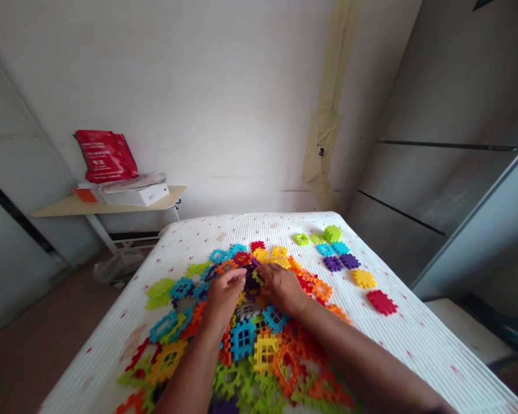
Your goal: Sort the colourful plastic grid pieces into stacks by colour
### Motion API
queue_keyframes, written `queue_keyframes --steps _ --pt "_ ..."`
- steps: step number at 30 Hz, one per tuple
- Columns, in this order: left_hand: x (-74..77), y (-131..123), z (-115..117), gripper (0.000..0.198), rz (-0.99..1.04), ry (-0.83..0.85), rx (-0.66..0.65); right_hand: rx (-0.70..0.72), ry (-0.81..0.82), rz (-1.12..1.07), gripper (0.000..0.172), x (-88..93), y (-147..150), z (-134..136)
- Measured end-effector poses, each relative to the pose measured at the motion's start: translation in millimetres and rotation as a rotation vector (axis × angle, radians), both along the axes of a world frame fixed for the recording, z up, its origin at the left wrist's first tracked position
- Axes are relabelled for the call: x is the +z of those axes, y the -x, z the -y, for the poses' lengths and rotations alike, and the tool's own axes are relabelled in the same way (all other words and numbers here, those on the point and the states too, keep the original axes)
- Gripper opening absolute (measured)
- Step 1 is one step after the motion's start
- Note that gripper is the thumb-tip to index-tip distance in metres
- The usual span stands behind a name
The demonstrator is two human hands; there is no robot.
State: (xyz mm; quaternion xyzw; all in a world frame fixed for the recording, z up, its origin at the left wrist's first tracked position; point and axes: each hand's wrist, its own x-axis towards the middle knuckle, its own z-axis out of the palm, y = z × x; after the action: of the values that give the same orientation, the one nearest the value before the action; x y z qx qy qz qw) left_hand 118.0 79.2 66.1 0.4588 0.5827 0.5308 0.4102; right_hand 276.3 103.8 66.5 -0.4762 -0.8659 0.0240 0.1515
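A wide heap of colourful interlocking plastic tiles (242, 338) covers the middle of a table with a white, red-flecked cover (190, 233). My left hand (227, 290) is over the upper part of the heap, its thumb and forefinger drawn close together; whether anything is between them is too small to tell. Just right of it, my right hand (280, 284) reaches palm down into the heap beside dark purple tiles (252, 279), its fingertips partly hidden among the pieces. Yellow tiles (278, 253) lie just beyond my right hand.
Separate tiles lie at the right: a green stack (332, 233), blue (341, 248), purple (350, 261), yellow (364, 279) and red (382, 302). A side table (60, 208) at the left holds a red bag (105, 156) and a white box (144, 195). A grey cabinet (435, 172) stands right.
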Motion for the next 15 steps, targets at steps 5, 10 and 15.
queue_keyframes --steps 5,10,15 --pt "-1.0 0.2 -0.6 0.034 0.006 0.013 -0.001 -0.023 0.015 0.041 0.011 -0.4 -2.1 -0.4" --pt "0.0 -0.6 0.0 0.043 0.083 0.030 0.006 0.001 -0.085 -0.081 0.010 1.4 -3.8 0.8" --pt "-0.1 0.4 0.3 0.047 0.213 0.033 -0.004 0.135 -0.249 -0.154 0.019 2.4 -1.6 3.6"
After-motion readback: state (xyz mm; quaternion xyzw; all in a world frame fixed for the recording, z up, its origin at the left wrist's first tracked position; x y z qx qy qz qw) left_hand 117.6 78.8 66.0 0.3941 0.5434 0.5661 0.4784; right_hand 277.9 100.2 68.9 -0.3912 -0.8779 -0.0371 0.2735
